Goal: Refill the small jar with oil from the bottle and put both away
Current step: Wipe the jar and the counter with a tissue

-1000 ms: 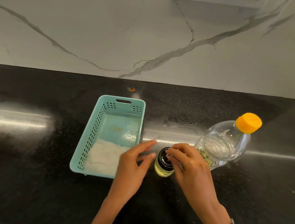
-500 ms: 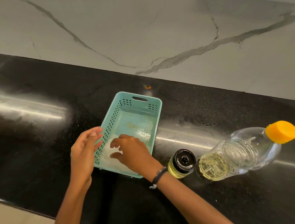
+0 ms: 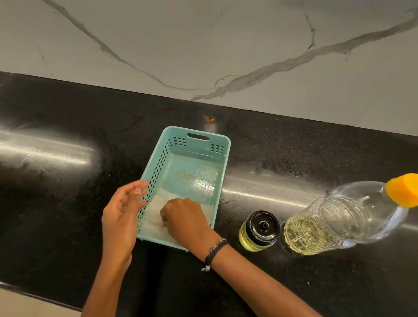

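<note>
A small glass jar [image 3: 258,231] with a black lid stands on the black counter, holding yellow oil. Right of it stands a clear plastic oil bottle [image 3: 343,219] with an orange cap, oil in its lower part. My right hand [image 3: 185,219] is inside the near end of a teal basket [image 3: 220,174], fingers curled down onto a white cloth [image 3: 155,211] lying there. My left hand [image 3: 122,214] hovers beside the basket's left wall, fingers apart, holding nothing.
The black counter [image 3: 50,196] runs left and right, with its front edge near the bottom left. A white marble wall [image 3: 212,33] rises behind. A tiny orange speck [image 3: 210,119] lies near the wall behind the basket.
My right hand left the jar's lid and reached into the basket onto the white cloth. My left hand shifted to the basket's left side. The view swung left.
</note>
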A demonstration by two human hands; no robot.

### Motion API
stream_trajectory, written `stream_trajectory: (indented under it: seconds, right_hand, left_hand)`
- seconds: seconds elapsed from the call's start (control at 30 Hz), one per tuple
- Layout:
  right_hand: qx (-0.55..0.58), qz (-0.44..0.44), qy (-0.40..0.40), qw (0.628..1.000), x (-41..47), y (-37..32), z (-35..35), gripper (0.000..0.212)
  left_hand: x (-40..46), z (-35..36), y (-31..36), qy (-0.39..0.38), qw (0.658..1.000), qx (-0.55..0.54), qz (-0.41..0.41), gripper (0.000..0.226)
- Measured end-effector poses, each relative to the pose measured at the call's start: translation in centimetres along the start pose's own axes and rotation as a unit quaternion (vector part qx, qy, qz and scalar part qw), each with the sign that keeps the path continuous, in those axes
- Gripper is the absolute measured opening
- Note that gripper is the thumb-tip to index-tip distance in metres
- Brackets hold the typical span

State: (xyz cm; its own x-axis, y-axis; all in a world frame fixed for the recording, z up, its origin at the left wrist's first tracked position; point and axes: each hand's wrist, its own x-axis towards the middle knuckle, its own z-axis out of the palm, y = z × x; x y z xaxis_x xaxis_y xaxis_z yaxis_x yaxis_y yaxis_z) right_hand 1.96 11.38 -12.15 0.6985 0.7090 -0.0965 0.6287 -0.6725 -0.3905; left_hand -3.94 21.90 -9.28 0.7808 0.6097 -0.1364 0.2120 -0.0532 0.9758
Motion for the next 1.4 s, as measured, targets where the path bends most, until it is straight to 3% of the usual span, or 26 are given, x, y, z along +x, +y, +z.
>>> stream_trajectory:
  seconds: [0.33,0.5,0.63,0.73,0.9,1.1,1.17,1.27,1.4]
  right_hand:
    - [0.169,0.052,0.126,0.976,-1.7,2.6,-2.8,0.014]
    - [0.338,0.091,0.170,0.921,-3.9,3.3,-5.3,0.011]
    - [0.393,0.097,0.227,0.886,-6.3,3.5,-8.0,0.009]
    - [0.365,0.081,0.278,0.885,-9.1,3.7,-10.0,0.011]
    - [0.265,0.067,0.294,0.916,-15.4,4.2,-10.0,0.022]
    - [0.166,0.128,0.283,0.936,-21.1,5.5,-6.3,0.018]
    - [0.138,0.165,0.301,0.929,-21.9,6.1,-6.0,0.019]
    - [0.087,0.184,0.343,0.917,-21.3,6.3,-7.4,0.015]
    - [0.019,0.131,0.326,0.936,-17.8,6.6,-8.8,0.018]
  left_hand:
    - [-0.2,0.1,0.0,-0.004,0.999,0.035,0.006,0.020]
    - [-1.2,0.8,1.3,-0.052,0.998,0.017,0.010,0.019]
    - [-3.4,3.1,3.9,-0.129,0.991,-0.043,-0.012,0.019]
    - [-5.7,5.0,5.6,-0.187,0.979,-0.072,-0.030,0.019]
    - [-9.8,7.7,6.7,-0.309,0.939,-0.123,-0.087,0.025]
    - [-14.0,9.0,3.4,-0.396,0.901,-0.092,-0.155,0.028]
    - [-14.7,8.9,2.5,-0.391,0.908,-0.072,-0.131,0.028]
    - [-13.9,8.8,1.1,-0.294,0.956,-0.009,-0.020,0.034]
    - [-11.3,9.9,0.1,-0.292,0.953,0.069,0.037,0.063]
